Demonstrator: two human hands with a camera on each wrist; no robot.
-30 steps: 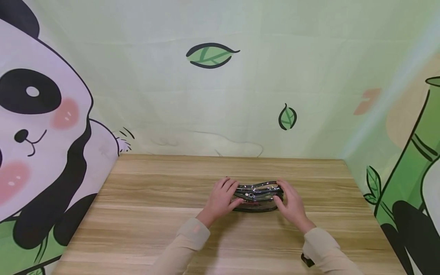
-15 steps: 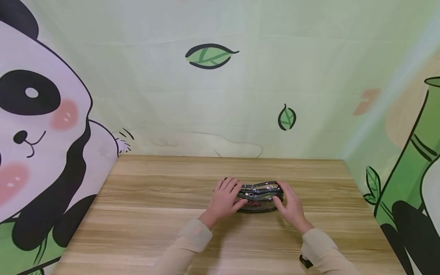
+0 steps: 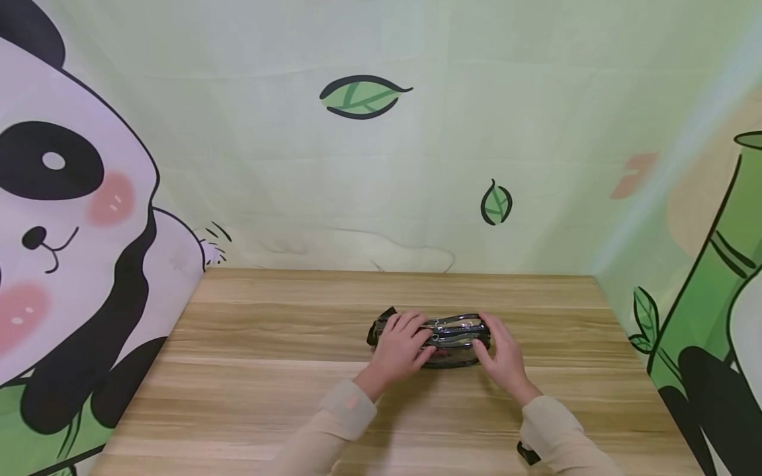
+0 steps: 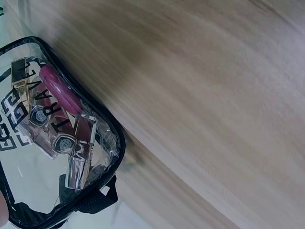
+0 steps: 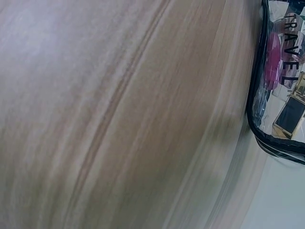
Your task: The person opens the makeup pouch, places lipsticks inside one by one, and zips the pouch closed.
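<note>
A clear cosmetic bag [image 3: 452,358] with black trim stands on the wooden table in the head view. My left hand [image 3: 401,347] lies across its left part, fingers bent over the zipped top and thumb at the front. My right hand [image 3: 506,357] grips the right end between thumb and fingers. In the left wrist view, a magenta tube [image 4: 59,90] and several small cosmetics show through the wall, printed "TRAVEL". A black strap tab [image 4: 102,200] sticks out at the bag's end. The right wrist view catches the bag's other end, with a gold-framed black item [image 5: 289,116] inside.
The wooden table [image 3: 250,396] reaches back to a green cloth backdrop [image 3: 417,165] printed with a panda and leaves. A small black object [image 3: 527,453] sits at the right sleeve cuff.
My left hand has slid right along the bag's top, uncovering its black left end. The right hand keeps its place on the right end, and the bag stays put.
</note>
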